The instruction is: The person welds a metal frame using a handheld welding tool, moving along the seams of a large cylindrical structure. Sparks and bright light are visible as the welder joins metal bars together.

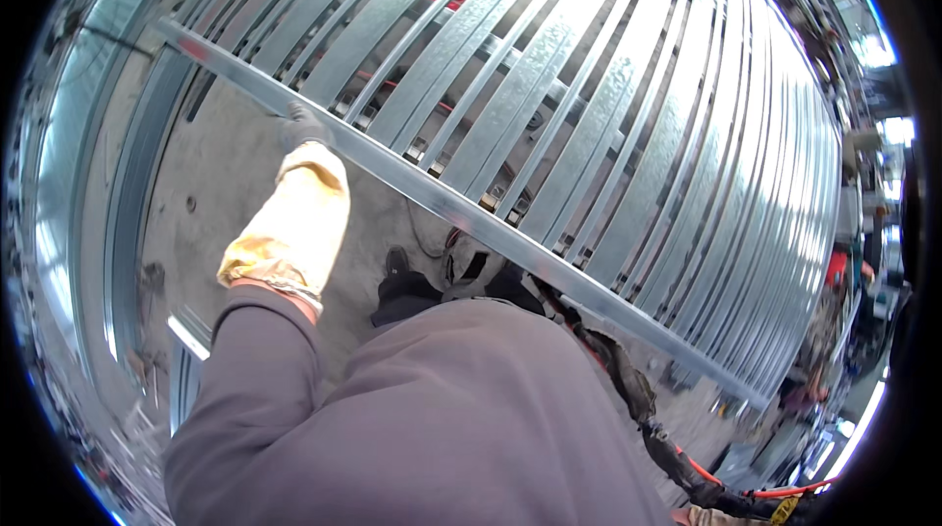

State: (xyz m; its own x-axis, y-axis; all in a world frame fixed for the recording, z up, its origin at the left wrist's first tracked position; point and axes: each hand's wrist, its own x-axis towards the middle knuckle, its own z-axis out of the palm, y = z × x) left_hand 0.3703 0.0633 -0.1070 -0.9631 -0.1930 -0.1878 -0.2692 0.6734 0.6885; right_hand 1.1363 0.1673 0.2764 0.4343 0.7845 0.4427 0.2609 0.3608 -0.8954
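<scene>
Past the gray sleeve (260, 359), the gloved left hand (308, 126) was right at the long metal rail (442, 197) (couldn't tell if spread or gripping, tbh), which ran along the near ends of the metal slats (535, 75).

The slats (540, 75) are galvanised-looking metal, glossy and faintly mottled; the metal rail (432, 190) along their near edge is smooth, with a softer shine. The glove cuff (294, 212) looks like creased leather, the sleeve (255, 349) is matt cloth, the floor (216, 173) matt, like concrete.

a shiny, slatted metal frame (535, 84) lies flat.
</scene>
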